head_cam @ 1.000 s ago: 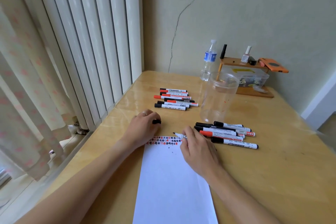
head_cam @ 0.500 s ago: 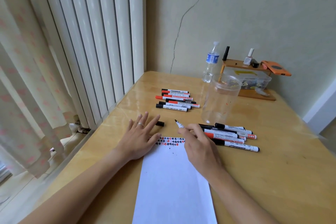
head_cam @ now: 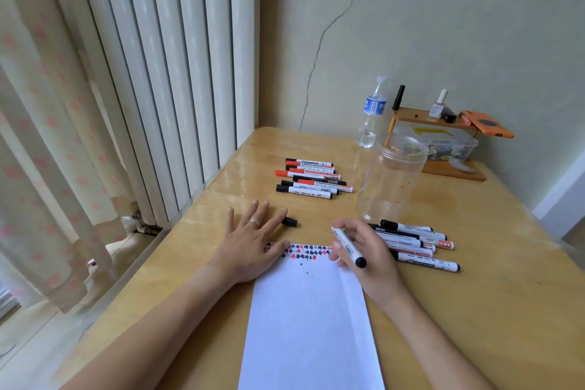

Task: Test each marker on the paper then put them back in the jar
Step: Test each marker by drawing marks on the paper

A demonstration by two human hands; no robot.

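A white paper [head_cam: 310, 310] lies on the wooden table [head_cam: 474, 310], with a row of red and black test marks [head_cam: 307, 252] along its far edge. My left hand [head_cam: 253, 241] presses flat on the paper's far left corner, fingers spread. A loose black cap [head_cam: 289, 221] lies by its index fingertip. My right hand [head_cam: 364, 253] grips a white marker [head_cam: 346, 245] above the paper's far right corner, black end toward me. The clear jar [head_cam: 392, 177] stands upright and empty behind it. Several markers [head_cam: 311, 177] lie at the back, several more markers [head_cam: 414, 244] beside my right hand.
A water bottle [head_cam: 372, 114] and a wooden rack [head_cam: 433, 117] with a nail polish bottle, an orange case [head_cam: 487, 128] and a plastic box [head_cam: 443, 142] stand against the back wall. A white radiator [head_cam: 174, 73] and curtain run along the table's left edge.
My left hand let go of the black cap and spread flat. My right hand lifted the marker off the paper and swung it round, black end now toward me.
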